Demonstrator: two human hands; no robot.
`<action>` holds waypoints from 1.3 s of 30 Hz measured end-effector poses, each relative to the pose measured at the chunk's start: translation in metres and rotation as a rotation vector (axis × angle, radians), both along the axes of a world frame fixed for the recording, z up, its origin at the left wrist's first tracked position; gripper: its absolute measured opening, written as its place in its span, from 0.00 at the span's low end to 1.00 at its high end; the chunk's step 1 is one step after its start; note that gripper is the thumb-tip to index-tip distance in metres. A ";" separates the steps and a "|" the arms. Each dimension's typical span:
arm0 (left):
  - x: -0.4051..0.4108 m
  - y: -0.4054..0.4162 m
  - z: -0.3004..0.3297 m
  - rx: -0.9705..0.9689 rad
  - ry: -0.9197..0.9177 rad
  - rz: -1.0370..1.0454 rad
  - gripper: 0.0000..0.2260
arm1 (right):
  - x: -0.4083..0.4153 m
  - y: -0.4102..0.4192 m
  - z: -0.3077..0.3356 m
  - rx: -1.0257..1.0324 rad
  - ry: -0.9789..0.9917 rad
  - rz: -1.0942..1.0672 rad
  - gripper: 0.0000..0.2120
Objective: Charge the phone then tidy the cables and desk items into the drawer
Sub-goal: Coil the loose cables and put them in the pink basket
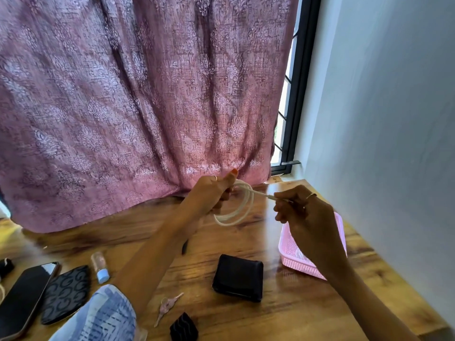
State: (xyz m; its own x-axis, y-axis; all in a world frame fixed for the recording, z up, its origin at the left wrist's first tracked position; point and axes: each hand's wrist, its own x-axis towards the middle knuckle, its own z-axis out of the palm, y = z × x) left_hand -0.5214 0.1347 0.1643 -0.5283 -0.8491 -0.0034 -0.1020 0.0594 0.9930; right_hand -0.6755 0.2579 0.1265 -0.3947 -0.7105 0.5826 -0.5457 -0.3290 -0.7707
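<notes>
Head: both hands (211,193) (305,212) grip coiled cable (234,212).

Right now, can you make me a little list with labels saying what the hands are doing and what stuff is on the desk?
left hand: grips coiled white cable
right hand: pinches the cable's free end
pink basket: on the desk, under the right hand
black wallet: middle of wooden desk
phone: far left, screen dark
small bottle: lying beside a patterned case
</notes>
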 end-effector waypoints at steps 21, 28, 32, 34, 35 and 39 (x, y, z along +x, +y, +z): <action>-0.118 0.055 -0.098 0.849 0.174 -0.141 0.19 | -0.023 0.056 -0.098 0.229 -1.253 0.039 0.04; -0.134 0.076 -0.122 0.605 -0.049 -0.059 0.16 | -0.043 0.071 -0.107 0.211 -1.359 -0.056 0.03; -0.143 0.066 -0.129 0.424 -0.102 -0.072 0.14 | -0.061 0.063 -0.101 0.230 -1.211 -0.174 0.02; -0.148 0.059 -0.131 0.308 -0.177 -0.113 0.15 | -0.071 0.058 -0.100 0.265 -1.093 -0.229 0.02; -0.150 0.055 -0.131 0.270 -0.206 -0.140 0.16 | -0.076 0.055 -0.099 0.288 -1.035 -0.250 0.02; -0.162 0.038 -0.136 0.175 -0.272 -0.205 0.16 | -0.096 0.040 -0.100 0.390 -0.842 -0.310 0.01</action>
State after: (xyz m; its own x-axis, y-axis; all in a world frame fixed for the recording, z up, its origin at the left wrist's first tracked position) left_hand -0.6838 0.1731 0.0282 -0.6468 -0.7003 -0.3021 -0.3665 -0.0620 0.9284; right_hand -0.7714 0.2981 0.0263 -0.7760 -0.5878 -0.2287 0.2132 0.0968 -0.9722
